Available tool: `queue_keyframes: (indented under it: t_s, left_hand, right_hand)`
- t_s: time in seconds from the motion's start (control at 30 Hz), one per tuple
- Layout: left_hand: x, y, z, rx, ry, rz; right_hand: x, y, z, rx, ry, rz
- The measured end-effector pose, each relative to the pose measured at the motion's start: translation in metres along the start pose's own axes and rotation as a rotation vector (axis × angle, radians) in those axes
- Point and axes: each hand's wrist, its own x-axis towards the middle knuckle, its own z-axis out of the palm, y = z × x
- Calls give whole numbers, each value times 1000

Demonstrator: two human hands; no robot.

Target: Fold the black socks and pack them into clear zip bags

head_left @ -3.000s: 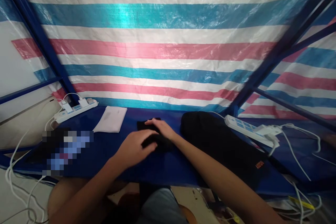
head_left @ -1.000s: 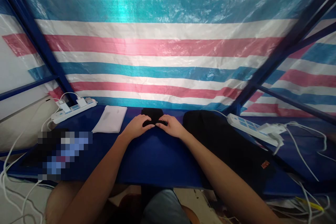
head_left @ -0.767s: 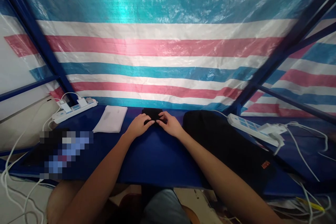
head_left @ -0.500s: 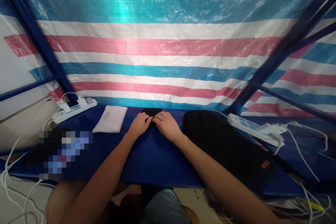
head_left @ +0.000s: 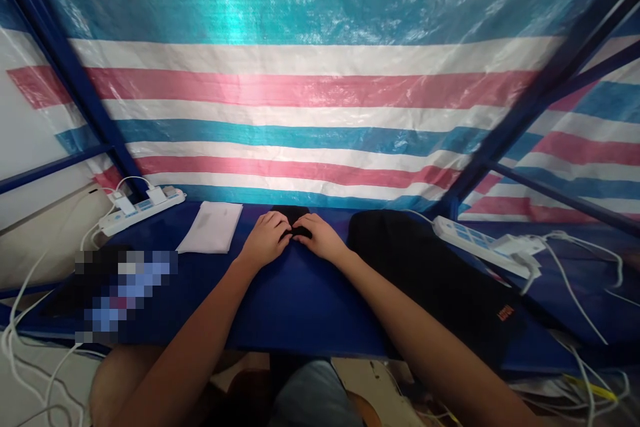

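Observation:
A small black item (head_left: 285,213), soft-looking like a cloth or pouch, lies flat at the far edge of the blue table (head_left: 300,307). My left hand (head_left: 266,237) has its fingers curled over the item's left side, with thumb and fingertips closed on the near edge. From the right, my right hand (head_left: 320,235) pinches the same near edge, which is lifted into a dark fold between the two thumbs. Both hands cover much of the item, so its exact kind is hidden.
A white folded paper (head_left: 215,227) lies to the left, near a power strip (head_left: 145,209) with plugged-in adapters. Toward the right are a large black cloth bag (head_left: 425,273) with orange lettering and another power strip (head_left: 480,245). Blue metal posts (head_left: 85,80) frame a striped tarp (head_left: 300,90).
Both hands have shifted slightly toward me and their fingers have curled more. The near edge of the black item now shows raised between the thumbs.

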Motion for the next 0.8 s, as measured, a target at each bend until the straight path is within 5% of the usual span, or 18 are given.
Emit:
queue_keyframes:
  t_s: [0.33, 0.57, 0.8]
  left_hand:
    - [0, -25, 8, -169, -56, -57]
    - [3, -34, 11, -202, -61, -36]
    - [-1, -26, 11, -236, -25, -61]
  right_hand:
    - [6, 10, 3, 20, -2, 78]
    - [2, 0, -4, -172, -77, -47]
    - [1, 8, -10, 133, -11, 160]
